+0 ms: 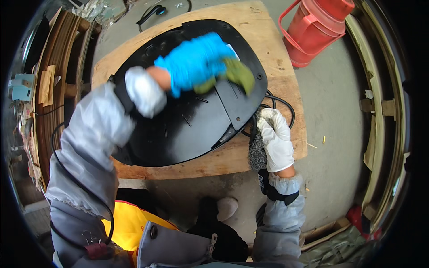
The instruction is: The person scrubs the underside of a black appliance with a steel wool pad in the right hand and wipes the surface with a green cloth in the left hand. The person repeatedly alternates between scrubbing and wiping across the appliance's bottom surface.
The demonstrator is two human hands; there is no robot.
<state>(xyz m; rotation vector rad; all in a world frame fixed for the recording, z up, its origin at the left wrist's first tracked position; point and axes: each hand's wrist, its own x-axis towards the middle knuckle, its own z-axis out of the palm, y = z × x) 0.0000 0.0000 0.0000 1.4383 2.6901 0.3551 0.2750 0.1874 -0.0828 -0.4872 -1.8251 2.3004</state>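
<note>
A white label [233, 52] sits near the far edge of the rounded black plastic shell [178, 145], partly covered by the left hand [196, 62]; none of its writing can be read. A pale printed patch marks the black strap [286, 198] on the right wrist, and a small red mark shows on the yellow garment [129, 225] below. The shell lies across the wooden tabletop [286, 89]. The left hand, blue-gloved and blurred, is bent closed over a bunched green cloth [241, 76], pressing it on the shell's upper face. The right hand [275, 138], white-gloved, has its fingers curled in around a grey speckled cloth [257, 152] beside the shell's right edge, close to a looped black cable [292, 114].
</note>
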